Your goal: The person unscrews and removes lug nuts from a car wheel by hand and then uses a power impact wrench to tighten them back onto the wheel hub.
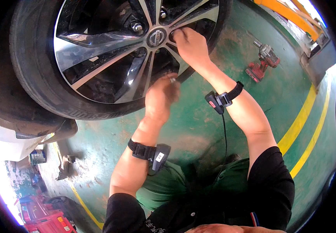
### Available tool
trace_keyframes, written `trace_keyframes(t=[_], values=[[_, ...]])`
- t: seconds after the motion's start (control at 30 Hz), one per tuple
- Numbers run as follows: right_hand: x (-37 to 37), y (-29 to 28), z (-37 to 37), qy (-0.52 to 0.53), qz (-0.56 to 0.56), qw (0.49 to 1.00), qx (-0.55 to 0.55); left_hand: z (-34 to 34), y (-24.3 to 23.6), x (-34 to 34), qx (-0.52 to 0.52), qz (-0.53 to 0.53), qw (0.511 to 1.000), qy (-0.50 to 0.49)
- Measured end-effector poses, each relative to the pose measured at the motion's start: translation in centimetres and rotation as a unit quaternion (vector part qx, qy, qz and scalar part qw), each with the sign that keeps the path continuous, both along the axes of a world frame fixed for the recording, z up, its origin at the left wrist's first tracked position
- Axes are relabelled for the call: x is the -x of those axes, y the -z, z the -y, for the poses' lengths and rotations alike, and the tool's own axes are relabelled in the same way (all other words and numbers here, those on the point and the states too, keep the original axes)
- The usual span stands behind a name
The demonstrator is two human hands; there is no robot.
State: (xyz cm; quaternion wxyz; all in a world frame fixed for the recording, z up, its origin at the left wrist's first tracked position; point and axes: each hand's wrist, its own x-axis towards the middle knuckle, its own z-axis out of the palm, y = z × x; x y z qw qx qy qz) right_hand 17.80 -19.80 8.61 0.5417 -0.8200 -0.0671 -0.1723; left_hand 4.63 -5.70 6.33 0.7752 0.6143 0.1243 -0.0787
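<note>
"What is being worked at, over that green floor (199, 132)?"

"The wheel (129, 52), with both the person's hands before it (the power tool (267, 58) lies well apart, beyond its right edge)."

"How is that best done?"

"Probably by fingertip first, square to the wheel's face, feeling for a crossed thread and forcing nothing."

"And the hands?"

"The right hand (191, 46) reaches in just right of the centre; the left hand (161, 95), blurred, crosses the wheel's lower right edge."

"Their fingers?"

"The right's are bent in, tips hidden, so whether they clamp anything cannot be told. The left's look curled together on a small shiny piece (172, 80), perhaps a nut like the one seated (137, 27) left of the centre."
</note>
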Motion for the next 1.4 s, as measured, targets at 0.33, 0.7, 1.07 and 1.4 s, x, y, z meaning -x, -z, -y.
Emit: trace_keyframes(t=[0.33,0.7,1.07,1.4], values=[[-0.2,0.4,-0.4,0.038,0.077,0.995,-0.040,0.2,-0.5,-0.3,0.101,-0.017,0.993,-0.050],[2.6,-0.2,2.2,-0.256,0.030,0.966,-0.037,0.2,-1.2,0.2,0.115,0.046,0.988,-0.093],[5.7,-2.5,0.1,-0.362,0.045,0.931,0.017,-1.0,-2.0,0.7,0.181,0.096,0.973,-0.106],[5.2,-1.6,-5.4,-0.076,0.295,0.946,0.114,-0.8,-4.6,1.8,0.266,0.005,0.952,-0.149]])
